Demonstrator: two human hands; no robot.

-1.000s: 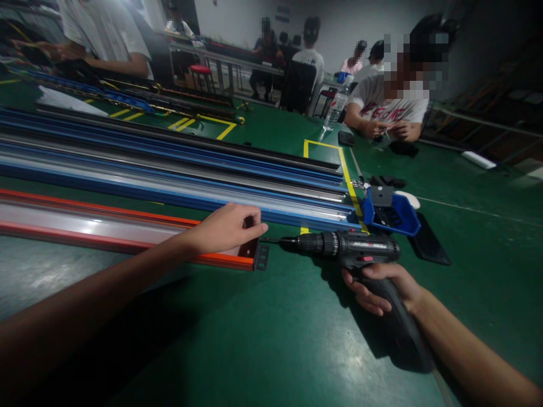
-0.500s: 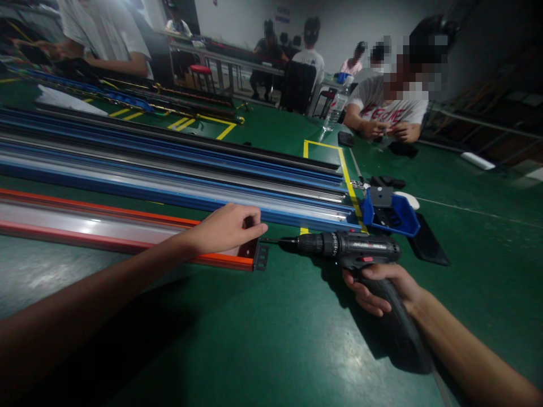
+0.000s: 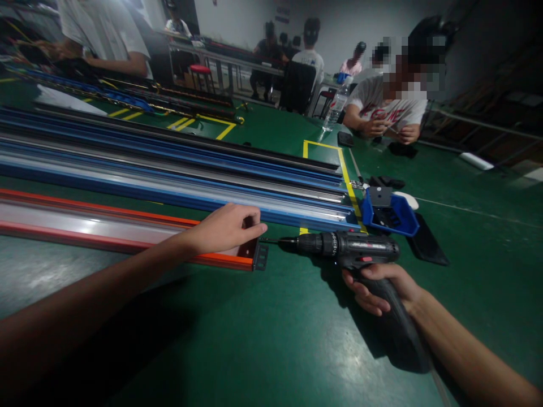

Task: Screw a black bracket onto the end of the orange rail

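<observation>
While the green table (image 3: 263, 333) carries the orange-edged channel (image 3: 89, 226), bit work at its end plate (image 3: 262, 258) seems in hand, calling for steady alignment; right hand (image 3: 399, 277) wraps its fingers round the drill (image 3: 369, 246); left hand (image 3: 224, 226) curls over the channel end, fingers bent near the thumb, grip unclear; bit (image 3: 275, 241) tip at the plate.

Channel (image 3: 89, 226) lies before rails (image 3: 186, 195), left of a seemingly touching drill (image 3: 369, 244).

One power drill (image 3: 370, 246), one orange-edged channel (image 3: 89, 226), one blue bin (image 3: 406, 226) and one plastic bottle (image 3: 335, 112) are visible.
</observation>
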